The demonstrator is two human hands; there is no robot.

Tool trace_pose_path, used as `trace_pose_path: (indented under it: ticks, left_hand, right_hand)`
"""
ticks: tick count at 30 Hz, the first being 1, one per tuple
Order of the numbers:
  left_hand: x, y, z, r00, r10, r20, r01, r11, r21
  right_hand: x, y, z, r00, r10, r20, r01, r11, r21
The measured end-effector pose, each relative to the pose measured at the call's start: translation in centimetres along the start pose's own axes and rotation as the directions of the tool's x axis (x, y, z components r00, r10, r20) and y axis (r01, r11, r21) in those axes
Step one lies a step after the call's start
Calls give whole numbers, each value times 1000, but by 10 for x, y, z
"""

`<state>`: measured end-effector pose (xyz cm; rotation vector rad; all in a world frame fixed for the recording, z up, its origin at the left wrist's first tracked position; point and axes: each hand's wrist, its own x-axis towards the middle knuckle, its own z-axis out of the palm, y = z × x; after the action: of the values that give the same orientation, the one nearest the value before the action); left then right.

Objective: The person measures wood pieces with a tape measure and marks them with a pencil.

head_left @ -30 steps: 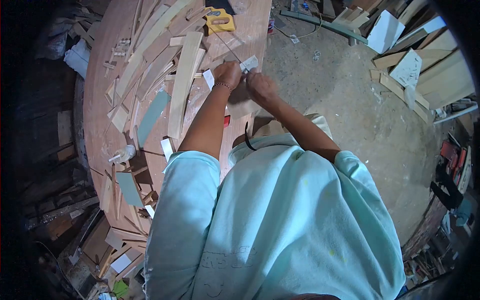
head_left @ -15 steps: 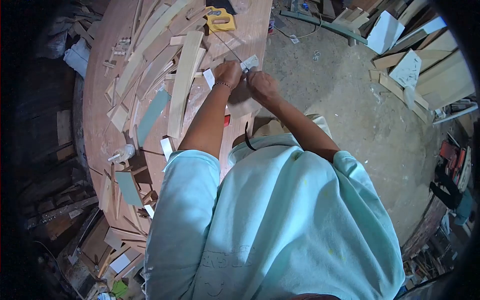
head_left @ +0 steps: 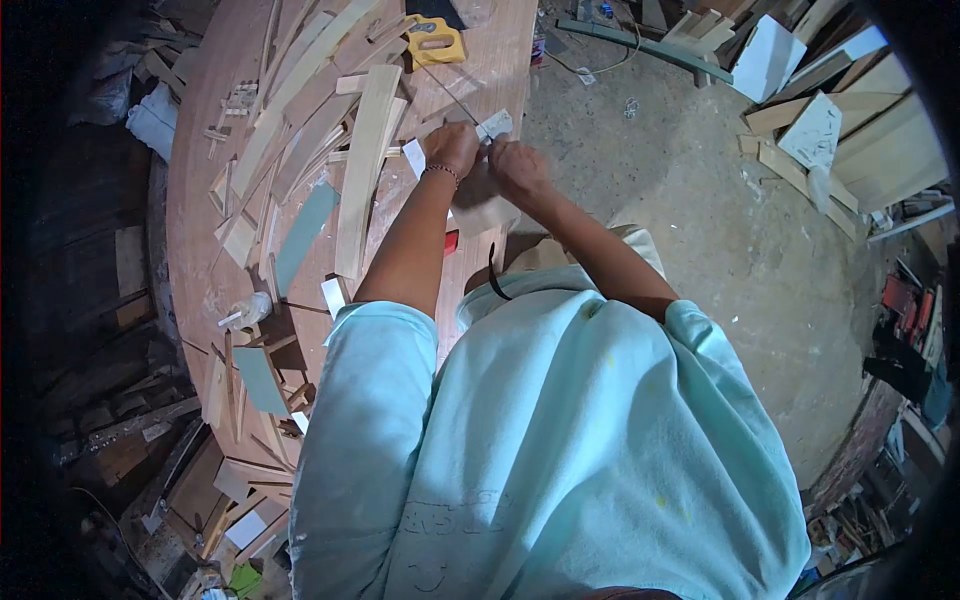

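Observation:
My left hand is closed at the table's right edge, a beaded bracelet on its wrist. Close beside it, my right hand is also closed, its fingers bent inward. What the fingers grip is too small and hidden to name. Just beyond the knuckles shows a small whitish piece. A thin dark line runs from there toward a saw with a yellow handle. Near my left wrist lies a small white strip. Further left is a long pale wooden board.
Wooden strips, a grey-green panel and a clear bottle crowd the table. A red object lies by my left forearm. Boards lean at the far right, above the concrete floor.
The whole view has shifted slightly. Both hands stay close together in nearly the same place, with the right hand a little blurred now.

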<state>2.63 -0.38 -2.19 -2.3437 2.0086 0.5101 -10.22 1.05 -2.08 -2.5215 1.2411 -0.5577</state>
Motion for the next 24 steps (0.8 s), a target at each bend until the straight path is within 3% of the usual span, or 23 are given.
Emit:
trace_pose_path:
  ticks: [2, 4, 6, 13, 15, 18, 24]
  left_hand:
    - [2, -1, 3, 997, -33, -65, 35, 999, 38]
    - [-3, 6, -6, 999, -26, -33, 27, 999, 32]
    - [-5, 8, -13, 1000, -16, -2, 16, 1000, 25]
    - [-2, 6, -10, 1000, -26, 16, 26, 1000, 3]
    - [-1, 5, -5, 999, -34, 0, 34, 999, 11]
    - [0, 4, -8, 998, -60, -5, 60, 998, 13]
    - [-4, 10, -17, 995, -57, 85, 55, 998, 20]
  right_hand:
    - [0, -3, -2, 999, 41, 26, -42, 999, 14]
    - [-4, -3, 0, 995, 79, 61, -81, 996, 22]
    - [-14, 3, 11, 939, 264, 220, -293, 949, 111]
    - [-10, 5, 10, 917, 318, 241, -350, 931, 101]
    - [-4, 6, 12, 1000, 12, -19, -12, 1000, -12]
    - [-3, 3, 10, 988, 137, 66, -143, 985, 94]
    - [-31, 8, 3, 944, 219, 248, -252, 961, 110]
